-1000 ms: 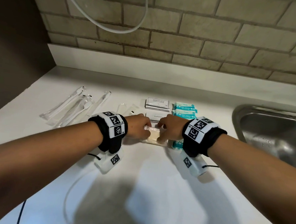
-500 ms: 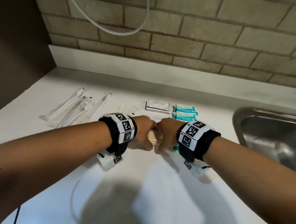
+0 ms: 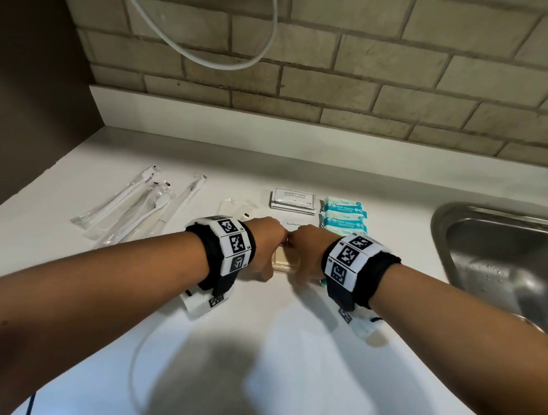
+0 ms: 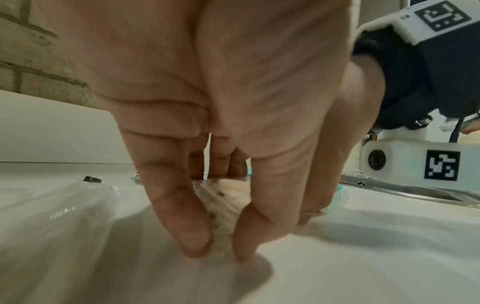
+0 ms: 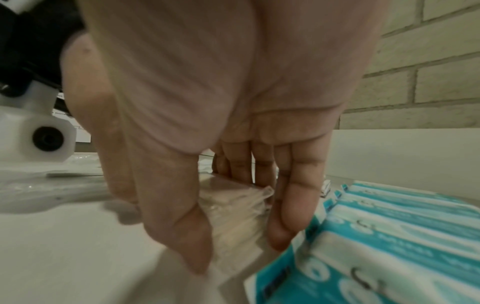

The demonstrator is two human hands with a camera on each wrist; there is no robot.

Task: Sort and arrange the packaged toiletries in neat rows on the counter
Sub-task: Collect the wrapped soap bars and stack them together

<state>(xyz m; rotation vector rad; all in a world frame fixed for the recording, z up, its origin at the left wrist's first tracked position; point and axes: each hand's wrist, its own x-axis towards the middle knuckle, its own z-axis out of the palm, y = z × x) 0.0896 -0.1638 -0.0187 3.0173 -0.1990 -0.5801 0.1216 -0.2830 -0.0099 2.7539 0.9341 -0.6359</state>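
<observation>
Fingers (image 4: pixel 194 236) of both my hands pinch the soap pack (image 3: pixel 285 262) on the bench (image 3: pixel 284 359); I should square it against the wipes (image 3: pixel 343 215) evenly.

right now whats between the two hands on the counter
A clear-wrapped beige soap packet lies between the left hand and right hand, both pinching it; head view shows it, wrist views confirm.

- Dim, warm indoor light falls from above and behind; a soft dark shadow pools on the surface (image 3: pixel 284 359) near the bottom edge.
- Head view bends straight lines at its edges.
- Wrist views are soft, blurred up close.
</observation>
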